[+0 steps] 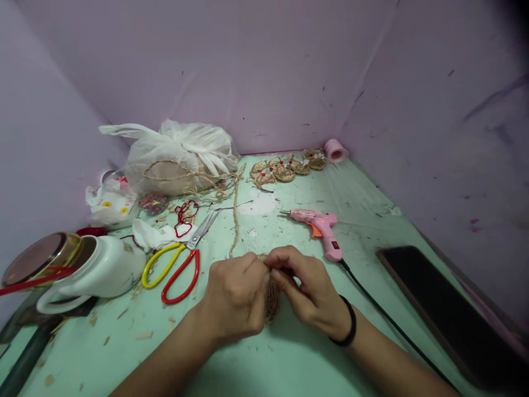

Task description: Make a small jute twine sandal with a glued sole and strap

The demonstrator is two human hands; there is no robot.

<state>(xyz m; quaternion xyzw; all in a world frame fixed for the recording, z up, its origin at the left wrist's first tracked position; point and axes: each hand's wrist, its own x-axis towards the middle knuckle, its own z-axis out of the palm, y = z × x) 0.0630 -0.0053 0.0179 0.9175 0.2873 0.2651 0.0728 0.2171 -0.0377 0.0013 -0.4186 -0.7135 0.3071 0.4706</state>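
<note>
Between my hands is a small brown piece of coiled jute twine (271, 302), partly hidden by my fingers. My left hand (239, 295) is closed around its left side, knuckles up. Thumb and forefinger of my right hand (308, 286), with a black band at the wrist, pinch the piece at its upper edge. A strand of jute cord (236, 220) runs from behind my left hand toward the back of the table. Right of that lies a pink glue gun (320, 223), its nozzle pointing left. Scissors (182, 259) with one yellow and one red handle lie left of my hands, blades apart.
A black phone (450, 320) lies at right, near the glue gun's cable (384, 311). Jute ornaments (285, 170) with beads and a pink spool (335, 151) sit at the back. A white plastic bag (185, 154) and a tipped white mug (111, 264) are at left.
</note>
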